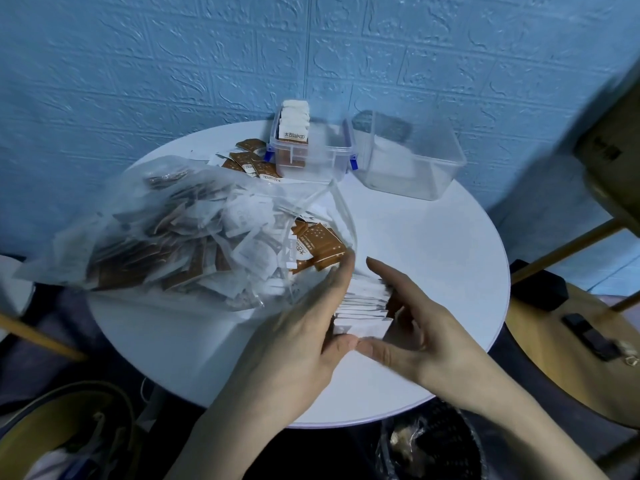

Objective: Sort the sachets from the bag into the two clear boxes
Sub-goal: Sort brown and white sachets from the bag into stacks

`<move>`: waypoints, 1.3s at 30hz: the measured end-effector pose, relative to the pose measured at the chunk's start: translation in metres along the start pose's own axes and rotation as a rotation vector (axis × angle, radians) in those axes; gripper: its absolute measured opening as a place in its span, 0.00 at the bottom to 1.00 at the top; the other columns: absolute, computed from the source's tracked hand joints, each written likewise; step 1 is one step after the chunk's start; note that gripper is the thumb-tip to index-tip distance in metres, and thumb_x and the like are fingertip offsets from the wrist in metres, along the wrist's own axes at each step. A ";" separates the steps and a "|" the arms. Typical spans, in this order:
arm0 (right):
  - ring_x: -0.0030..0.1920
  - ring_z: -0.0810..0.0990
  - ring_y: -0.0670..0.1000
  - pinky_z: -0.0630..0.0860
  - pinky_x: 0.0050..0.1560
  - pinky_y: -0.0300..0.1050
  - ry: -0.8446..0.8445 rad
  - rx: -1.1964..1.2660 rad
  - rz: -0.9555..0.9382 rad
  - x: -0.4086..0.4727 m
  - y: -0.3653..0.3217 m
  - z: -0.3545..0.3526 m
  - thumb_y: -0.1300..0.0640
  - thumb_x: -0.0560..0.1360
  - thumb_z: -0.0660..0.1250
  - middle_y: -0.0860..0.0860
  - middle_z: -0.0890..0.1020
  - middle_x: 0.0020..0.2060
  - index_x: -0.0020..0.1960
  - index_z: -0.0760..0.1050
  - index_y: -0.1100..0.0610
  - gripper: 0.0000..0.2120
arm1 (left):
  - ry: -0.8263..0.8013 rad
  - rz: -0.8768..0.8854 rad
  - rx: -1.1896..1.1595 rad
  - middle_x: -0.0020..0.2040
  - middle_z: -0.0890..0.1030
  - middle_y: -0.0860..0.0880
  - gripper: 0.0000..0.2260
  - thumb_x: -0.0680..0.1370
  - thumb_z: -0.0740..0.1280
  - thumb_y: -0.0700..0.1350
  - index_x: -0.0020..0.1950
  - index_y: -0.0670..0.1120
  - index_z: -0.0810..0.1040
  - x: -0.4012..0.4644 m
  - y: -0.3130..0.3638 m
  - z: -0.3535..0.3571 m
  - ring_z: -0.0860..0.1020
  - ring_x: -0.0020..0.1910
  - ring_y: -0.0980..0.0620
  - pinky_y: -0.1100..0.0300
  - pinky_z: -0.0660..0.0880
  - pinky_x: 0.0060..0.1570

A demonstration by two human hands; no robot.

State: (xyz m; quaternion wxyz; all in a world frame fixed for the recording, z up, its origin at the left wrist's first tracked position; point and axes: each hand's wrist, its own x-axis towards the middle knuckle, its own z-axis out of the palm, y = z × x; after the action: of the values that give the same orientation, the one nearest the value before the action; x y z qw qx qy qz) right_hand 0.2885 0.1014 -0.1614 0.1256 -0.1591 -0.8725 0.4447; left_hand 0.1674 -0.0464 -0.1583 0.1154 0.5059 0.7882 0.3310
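Observation:
A clear plastic bag (pixel 166 223) full of brown and white sachets lies on the left of the round white table (pixel 433 244), its mouth facing right. Between my hands sits a stack of white sachets (pixel 363 303) at the table's front. My left hand (pixel 304 327) grips the stack's left side, and my right hand (pixel 412 317) grips its right side, thumbs meeting at the front. At the back stands a clear box with blue clips (pixel 332 157) holding a row of white sachets (pixel 295 123). To its right is a second clear box (pixel 433 174), which looks empty.
Loose brown sachets (pixel 252 157) lie left of the clipped box. Brown sachets (pixel 318 247) spill from the bag's mouth. A wooden chair (pixel 561 334) with a dark object stands to the right, a bin (pixel 429 445) below the table's front edge, a blue textured wall behind.

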 end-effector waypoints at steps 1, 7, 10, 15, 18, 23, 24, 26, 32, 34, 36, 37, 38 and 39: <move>0.63 0.73 0.39 0.68 0.61 0.32 0.006 -0.015 -0.004 0.000 0.002 0.000 0.45 0.70 0.74 0.36 0.75 0.62 0.74 0.60 0.43 0.37 | 0.007 0.019 0.038 0.76 0.57 0.64 0.37 0.79 0.63 0.55 0.73 0.67 0.36 -0.001 0.001 -0.002 0.66 0.66 0.61 0.67 0.65 0.60; 0.54 0.75 0.39 0.68 0.54 0.30 -0.002 -0.101 -0.006 0.001 0.012 0.004 0.51 0.73 0.72 0.38 0.76 0.59 0.75 0.56 0.39 0.37 | -0.048 0.028 0.287 0.78 0.47 0.61 0.39 0.81 0.56 0.58 0.73 0.54 0.25 0.000 0.012 -0.002 0.69 0.65 0.57 0.65 0.64 0.54; 0.63 0.71 0.35 0.65 0.62 0.29 -0.003 -0.090 -0.012 0.000 0.012 0.003 0.52 0.73 0.72 0.38 0.73 0.65 0.75 0.56 0.40 0.37 | -0.055 -0.003 0.270 0.78 0.54 0.59 0.43 0.81 0.58 0.55 0.68 0.53 0.19 0.000 0.008 0.000 0.71 0.62 0.58 0.69 0.62 0.47; 0.58 0.76 0.41 0.71 0.59 0.34 0.020 -0.036 -0.031 0.001 0.010 0.002 0.52 0.71 0.75 0.38 0.78 0.59 0.73 0.62 0.43 0.35 | -0.026 -0.095 0.173 0.68 0.71 0.61 0.35 0.80 0.61 0.54 0.78 0.57 0.39 0.001 0.001 0.000 0.71 0.62 0.58 0.68 0.64 0.53; 0.53 0.79 0.45 0.74 0.55 0.40 0.017 -0.036 -0.061 0.003 0.008 0.002 0.55 0.71 0.75 0.40 0.80 0.54 0.67 0.68 0.44 0.28 | 0.001 -0.098 0.135 0.64 0.76 0.60 0.31 0.79 0.64 0.55 0.77 0.61 0.52 0.003 -0.006 0.005 0.74 0.61 0.57 0.64 0.69 0.55; 0.59 0.77 0.45 0.75 0.58 0.46 -0.014 -0.126 -0.087 0.007 0.014 0.000 0.49 0.72 0.74 0.41 0.78 0.56 0.66 0.67 0.43 0.27 | 0.039 -0.064 0.103 0.67 0.72 0.63 0.30 0.76 0.67 0.56 0.75 0.61 0.59 0.008 -0.009 0.005 0.73 0.61 0.58 0.65 0.68 0.55; 0.59 0.76 0.44 0.75 0.57 0.45 -0.011 -0.155 -0.096 0.009 0.014 0.000 0.47 0.71 0.74 0.40 0.77 0.56 0.66 0.67 0.44 0.27 | 0.034 -0.050 0.124 0.68 0.69 0.64 0.30 0.76 0.66 0.56 0.76 0.60 0.57 0.008 -0.008 0.004 0.72 0.61 0.59 0.66 0.66 0.54; 0.58 0.76 0.44 0.75 0.55 0.44 -0.007 -0.182 -0.109 0.011 0.013 0.001 0.44 0.71 0.73 0.39 0.77 0.54 0.66 0.67 0.45 0.27 | 0.021 -0.039 0.148 0.69 0.66 0.65 0.32 0.76 0.65 0.57 0.77 0.59 0.56 0.012 -0.008 0.004 0.71 0.60 0.60 0.67 0.65 0.52; 0.56 0.78 0.44 0.76 0.54 0.44 -0.009 -0.126 -0.083 0.014 0.014 -0.001 0.46 0.69 0.76 0.40 0.79 0.53 0.62 0.69 0.42 0.25 | 0.043 -0.109 -0.152 0.61 0.76 0.59 0.30 0.66 0.79 0.48 0.67 0.55 0.74 0.019 -0.015 0.004 0.76 0.56 0.58 0.53 0.75 0.55; 0.57 0.76 0.43 0.74 0.55 0.41 -0.015 -0.171 -0.101 0.014 0.012 -0.002 0.46 0.69 0.76 0.38 0.77 0.53 0.62 0.69 0.42 0.25 | 0.048 -0.134 -0.214 0.58 0.78 0.59 0.29 0.64 0.80 0.47 0.63 0.56 0.76 0.020 -0.017 0.005 0.78 0.53 0.57 0.51 0.76 0.54; 0.57 0.74 0.41 0.71 0.55 0.38 -0.020 -0.235 -0.142 0.017 0.010 -0.007 0.45 0.68 0.75 0.36 0.76 0.53 0.62 0.70 0.41 0.25 | 0.043 -0.137 -0.251 0.55 0.79 0.60 0.28 0.64 0.80 0.47 0.61 0.58 0.75 0.022 -0.019 0.006 0.77 0.45 0.60 0.54 0.77 0.50; 0.55 0.73 0.42 0.71 0.54 0.37 -0.021 -0.287 -0.169 0.019 0.009 -0.010 0.43 0.67 0.74 0.36 0.76 0.52 0.62 0.70 0.41 0.25 | 0.040 -0.132 -0.257 0.55 0.78 0.61 0.28 0.64 0.80 0.47 0.61 0.59 0.75 0.022 -0.020 0.005 0.75 0.40 0.64 0.58 0.75 0.45; 0.53 0.72 0.42 0.70 0.53 0.38 -0.023 -0.346 -0.193 0.022 0.008 -0.012 0.40 0.66 0.72 0.37 0.76 0.51 0.62 0.71 0.42 0.26 | 0.033 -0.127 -0.259 0.54 0.78 0.62 0.28 0.65 0.80 0.47 0.62 0.60 0.74 0.023 -0.020 0.005 0.72 0.36 0.66 0.62 0.71 0.41; 0.52 0.70 0.43 0.69 0.53 0.39 -0.029 -0.398 -0.210 0.025 0.007 -0.015 0.38 0.66 0.70 0.37 0.76 0.50 0.62 0.72 0.42 0.26 | 0.020 -0.122 -0.264 0.53 0.77 0.62 0.29 0.65 0.79 0.46 0.62 0.61 0.74 0.023 -0.020 0.004 0.71 0.34 0.68 0.66 0.68 0.38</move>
State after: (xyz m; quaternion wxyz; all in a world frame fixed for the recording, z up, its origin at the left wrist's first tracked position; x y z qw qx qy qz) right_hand 0.2722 0.1262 -0.1568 0.1247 -0.0827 -0.9564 0.2507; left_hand 0.1448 -0.0302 -0.1704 0.1928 0.4343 0.7682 0.4290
